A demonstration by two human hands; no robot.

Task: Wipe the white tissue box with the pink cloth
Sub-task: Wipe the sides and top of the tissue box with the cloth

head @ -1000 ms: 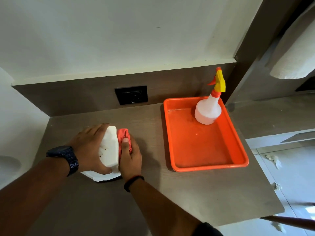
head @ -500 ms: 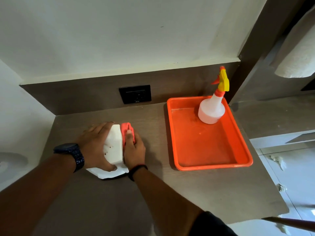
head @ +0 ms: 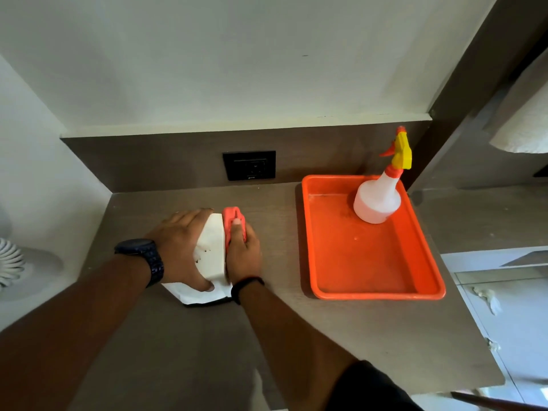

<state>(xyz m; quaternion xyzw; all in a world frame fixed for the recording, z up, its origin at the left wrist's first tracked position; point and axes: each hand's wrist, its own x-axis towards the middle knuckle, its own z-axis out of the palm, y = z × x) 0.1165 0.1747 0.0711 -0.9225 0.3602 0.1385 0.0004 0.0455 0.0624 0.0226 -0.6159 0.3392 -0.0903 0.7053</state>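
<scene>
1. Since a moment ago our right hand point(head: 243, 250) has slid the pink cloth point(head: 234, 221) toward 12 o'clock along the white tissue box point(head: 211, 249).
2. The box sits on the table point(head: 296, 336), at 9 o'clock from the orange tray point(head: 370, 293).
3. Our left hand point(head: 181, 244) clasps the box; the right grip presses the cloth to its side.
4. We should keep the pressure even and brace the box firmly so it doesn't skid.

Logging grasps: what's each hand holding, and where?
Left hand grips the tissue box by its left side; right hand presses the pink cloth against its right side.
</scene>
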